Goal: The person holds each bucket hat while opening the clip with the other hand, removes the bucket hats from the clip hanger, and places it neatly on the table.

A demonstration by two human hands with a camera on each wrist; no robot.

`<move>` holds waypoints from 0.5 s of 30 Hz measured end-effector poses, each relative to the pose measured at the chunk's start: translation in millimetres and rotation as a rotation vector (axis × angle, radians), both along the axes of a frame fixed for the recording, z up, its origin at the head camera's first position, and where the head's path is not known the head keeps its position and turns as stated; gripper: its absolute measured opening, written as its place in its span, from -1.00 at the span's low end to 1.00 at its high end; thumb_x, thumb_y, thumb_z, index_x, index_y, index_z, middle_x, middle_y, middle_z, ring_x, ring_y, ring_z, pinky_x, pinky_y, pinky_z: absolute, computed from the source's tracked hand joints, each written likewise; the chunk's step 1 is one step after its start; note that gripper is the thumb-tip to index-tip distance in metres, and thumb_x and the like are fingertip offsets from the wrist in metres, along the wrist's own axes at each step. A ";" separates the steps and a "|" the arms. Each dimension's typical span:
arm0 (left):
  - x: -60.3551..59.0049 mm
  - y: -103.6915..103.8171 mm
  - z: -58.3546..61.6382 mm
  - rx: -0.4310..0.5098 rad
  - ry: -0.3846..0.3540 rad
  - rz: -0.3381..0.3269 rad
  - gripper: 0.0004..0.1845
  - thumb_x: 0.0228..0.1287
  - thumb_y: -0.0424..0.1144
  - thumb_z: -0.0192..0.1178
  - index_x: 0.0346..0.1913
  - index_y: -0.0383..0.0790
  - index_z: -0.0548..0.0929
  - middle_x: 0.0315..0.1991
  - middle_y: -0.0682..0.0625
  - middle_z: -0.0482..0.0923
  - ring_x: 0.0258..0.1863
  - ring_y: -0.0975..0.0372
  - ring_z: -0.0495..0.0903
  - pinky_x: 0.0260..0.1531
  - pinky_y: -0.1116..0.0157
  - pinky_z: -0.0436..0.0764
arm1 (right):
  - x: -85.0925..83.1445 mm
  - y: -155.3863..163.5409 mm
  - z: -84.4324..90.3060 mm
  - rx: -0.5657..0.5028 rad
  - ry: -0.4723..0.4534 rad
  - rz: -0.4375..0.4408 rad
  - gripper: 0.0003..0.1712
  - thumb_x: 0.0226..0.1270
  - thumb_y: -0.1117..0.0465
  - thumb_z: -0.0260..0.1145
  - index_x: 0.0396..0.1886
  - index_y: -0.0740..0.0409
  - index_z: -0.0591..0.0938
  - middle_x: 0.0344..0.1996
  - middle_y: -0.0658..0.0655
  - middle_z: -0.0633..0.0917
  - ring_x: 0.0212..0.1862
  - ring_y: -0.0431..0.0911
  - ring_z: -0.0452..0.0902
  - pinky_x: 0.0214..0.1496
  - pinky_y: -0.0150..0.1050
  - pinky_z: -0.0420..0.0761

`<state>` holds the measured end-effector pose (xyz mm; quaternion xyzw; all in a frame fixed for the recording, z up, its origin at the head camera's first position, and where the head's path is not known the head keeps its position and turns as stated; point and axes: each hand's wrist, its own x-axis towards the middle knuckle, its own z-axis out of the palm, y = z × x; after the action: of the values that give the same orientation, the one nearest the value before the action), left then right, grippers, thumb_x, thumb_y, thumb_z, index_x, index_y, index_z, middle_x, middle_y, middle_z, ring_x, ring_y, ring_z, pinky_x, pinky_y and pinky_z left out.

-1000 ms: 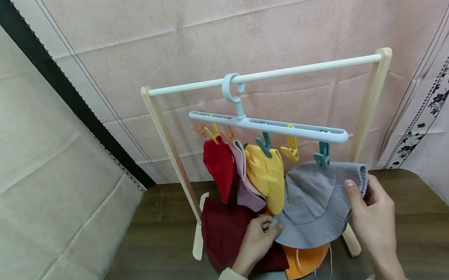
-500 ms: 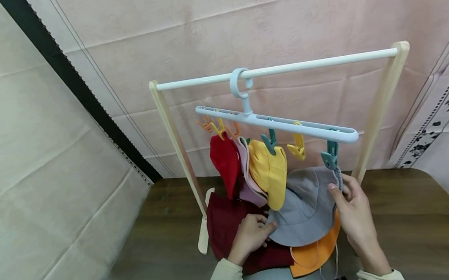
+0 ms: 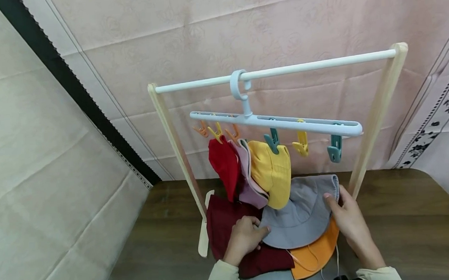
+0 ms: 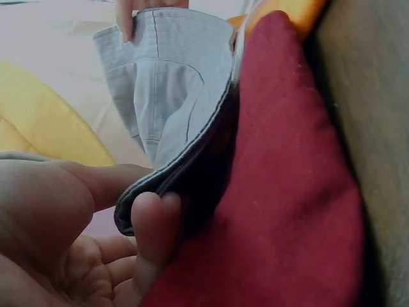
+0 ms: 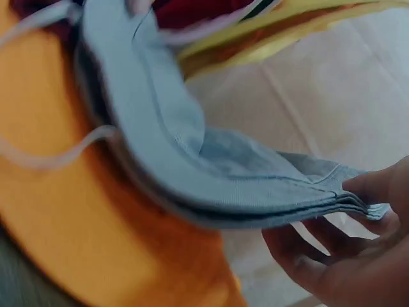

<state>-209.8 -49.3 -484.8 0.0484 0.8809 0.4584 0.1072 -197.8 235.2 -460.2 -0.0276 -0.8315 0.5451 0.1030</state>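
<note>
both hands pinch the soft grey cloth bucket hat [image 3: 301,214]: left hand [image 3: 245,237] its near brim, right hand [image 3: 346,218] its far brim, over the orange hat [image 3: 314,253].

dark wooden table [image 3: 404,232], maroon hat [image 3: 229,224], orange hat [image 3: 316,253], rack feet [image 3: 203,242]

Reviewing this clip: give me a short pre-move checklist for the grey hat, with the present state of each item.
1. Left hand grips the brim of the grey hat: ok.
2. Right hand pinches the opposite brim edge: ok.
3. Teal clip at the end of the hanger is free, hat hangs apart below it: ok.
4. Hat attached to any clip: not ok.
5. Yellow hat overlaps the grey hat's crown in the head view; touching: cannot tell.
6. Orange hat cord clear of the grey hat: cannot tell.
</note>
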 end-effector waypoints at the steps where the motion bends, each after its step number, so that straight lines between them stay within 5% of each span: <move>1: 0.6 1.0 -0.5 -0.011 0.002 0.006 -0.80 0.31 -0.15 0.46 -0.28 -0.21 0.71 -0.67 0.03 0.58 -0.76 0.23 0.59 -0.66 0.28 0.52 | -0.9 1.8 -1.0 0.043 -0.022 0.000 -0.49 0.76 0.08 0.02 0.41 0.38 0.34 -0.02 0.29 0.55 -0.03 -0.01 0.49 -0.10 -0.25 0.49; 5: 2.5 4.9 -2.4 -0.030 0.037 0.028 -0.77 0.28 -0.18 0.49 -0.20 -0.26 0.70 -0.68 0.03 0.55 -0.80 0.24 0.56 -0.71 0.27 0.53 | -4.1 8.4 -1.5 0.216 -0.124 0.005 -0.26 0.75 0.02 0.00 0.54 0.51 0.08 0.28 0.70 0.42 0.28 0.52 0.43 0.15 0.20 0.55; 7: 3.4 6.2 -2.4 -0.060 0.085 0.032 -0.78 0.25 -0.19 0.50 -0.28 -0.24 0.67 -0.69 0.04 0.51 -0.79 0.25 0.53 -0.72 0.28 0.48 | -5.1 10.5 0.1 0.306 -0.187 0.017 -0.13 0.74 -0.03 0.00 0.54 0.60 -0.06 0.15 0.77 0.46 0.14 0.58 0.51 0.03 0.30 0.58; 10: 5.8 7.0 -3.2 -0.126 0.182 0.035 -0.71 0.21 -0.21 0.53 -0.45 -0.17 0.57 -0.71 0.07 0.44 -0.77 0.25 0.44 -0.72 0.32 0.41 | 0.5 10.4 10.7 0.471 -0.314 0.065 -0.11 0.72 -0.17 -0.02 0.33 0.71 0.17 -0.27 0.62 0.59 -0.30 0.39 0.63 -0.32 0.16 0.59; 13: 7.8 6.8 -5.1 -0.173 0.257 0.033 -0.63 0.19 -0.22 0.55 -0.53 -0.14 0.50 -0.67 0.11 0.35 -0.72 0.26 0.34 -0.71 0.35 0.35 | 10.7 7.6 23.2 0.582 -0.439 0.151 -0.30 0.72 -0.20 -0.02 -0.16 0.44 0.52 -0.52 0.26 0.51 -0.47 0.08 0.51 -0.42 0.00 0.49; 15: 8.6 6.6 -6.2 -0.176 0.272 0.031 -0.60 0.21 -0.24 0.54 -0.54 -0.14 0.47 -0.67 0.14 0.29 -0.72 0.29 0.29 -0.72 0.37 0.30 | 15.0 4.1 27.5 0.620 -0.468 0.207 -0.43 0.74 -0.11 0.00 -0.43 0.20 0.49 -0.57 0.13 0.43 -0.50 0.02 0.43 -0.40 -0.04 0.45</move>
<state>-201.2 -42.7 -491.0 0.0869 0.9248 0.3701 -0.0163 -182.7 239.3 -432.6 -0.0349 -0.9560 0.2547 -0.1412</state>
